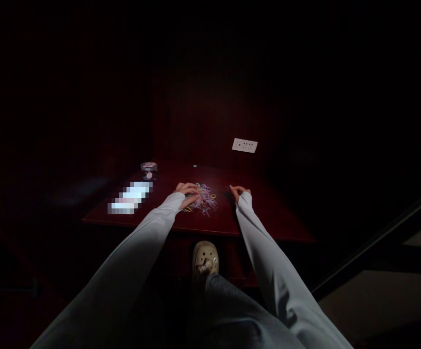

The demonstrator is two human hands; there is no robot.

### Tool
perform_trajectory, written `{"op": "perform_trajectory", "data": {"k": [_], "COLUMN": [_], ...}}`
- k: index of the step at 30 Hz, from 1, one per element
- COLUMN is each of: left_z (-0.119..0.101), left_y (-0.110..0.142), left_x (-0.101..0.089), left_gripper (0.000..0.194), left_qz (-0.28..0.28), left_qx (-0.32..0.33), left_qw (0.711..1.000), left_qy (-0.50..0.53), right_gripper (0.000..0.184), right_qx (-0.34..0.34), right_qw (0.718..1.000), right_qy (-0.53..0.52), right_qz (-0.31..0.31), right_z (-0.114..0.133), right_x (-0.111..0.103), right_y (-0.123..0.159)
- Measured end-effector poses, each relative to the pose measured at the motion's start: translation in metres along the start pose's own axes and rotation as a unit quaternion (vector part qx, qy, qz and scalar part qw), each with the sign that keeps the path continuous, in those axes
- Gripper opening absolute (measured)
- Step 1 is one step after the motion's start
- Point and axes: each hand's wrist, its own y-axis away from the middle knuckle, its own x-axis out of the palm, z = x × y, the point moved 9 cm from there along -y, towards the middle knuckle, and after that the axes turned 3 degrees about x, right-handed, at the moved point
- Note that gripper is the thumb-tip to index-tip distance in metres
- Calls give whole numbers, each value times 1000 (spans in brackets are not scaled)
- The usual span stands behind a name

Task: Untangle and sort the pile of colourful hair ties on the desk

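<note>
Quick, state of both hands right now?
Left hand: partly open, fingers at the colorful bands.
Right hand: fingers bent; too small and dark to tell whether holding anything.

A white wall socket plate (245,145) is showing against a dark reddish wall (199,106), small dark holes dotting its face. Below it, a glossy dark red surface (279,223) is spreading out, its front edge catching a little light. Towards the back left, a small round clear container (149,170) with a pinkish label is standing, and just in front of it a bright oblong screen (132,198) is glowing, its content blurred into blocks. At lower right, a dark bar (378,243) is running diagonally, bordering dim pale patches (370,300).
</note>
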Motion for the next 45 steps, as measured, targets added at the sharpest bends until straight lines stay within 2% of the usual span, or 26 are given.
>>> {"op": "perform_trajectory", "data": {"k": [4, 7, 11, 15, 18, 21, 24, 27, 29, 31, 38, 42, 45], "left_z": [3, 5, 3, -2, -5, -7, -15, -21, -24, -26, -16, -4, 3], "left_y": [0, 1, 0, 3, 6, 8, 10, 13, 14, 15, 19, 24, 30], "left_x": [-4, -5, -3, -12, -20, -31, -44, -55, -56, -55, -54, -45, -41], "left_gripper": [11, 13, 13, 16, 16, 16, 13, 16, 17, 16, 14, 14, 24], "left_qz": [-21, -20, 10, -22, -57, -98, -140, -165, -157, -143, -114, -62, -50], "left_qx": [-7, -8, 5, 8, 0, -17, -26, -43, -53, -65, -99, -84, -89], "left_qw": [1000, 1000, 1000, 999, 997, 992, 985, 979, 979, 980, 983, 992, 992], "left_qy": [4, -7, -14, -28, -49, -73, -93, -111, -118, -126, -108, -75, -71], "right_gripper": [54, 53, 47, 40, 42, 44, 42, 37, 36, 34, 37, 47, 35], "right_qx": [79, 107, 49, -25, -27, -18, -54, -142, -196, -221, -197, -100, -89], "right_qw": [993, 983, 963, 933, 924, 925, 926, 923, 921, 926, 958, 978, 978], "right_qy": [72, 134, 263, 359, 379, 373, 367, 356, 336, 305, 130, 38, 32], "right_qz": [-59, -67, -29, -18, -40, -69, -68, -30, 3, 32, 165, 181, 185], "right_z": [-37, -50, -44, -34, -30, -24, -10, 12, 28, 42, 86, 83, 81], "right_x": [-34, -43, -32, -23, -28, -35, -31, -15, -2, 10, 49, 60, 65], "right_y": [-15, -24, -34, -34, -28, -19, -7, 9, 22, 36, 79, 78, 77]}}
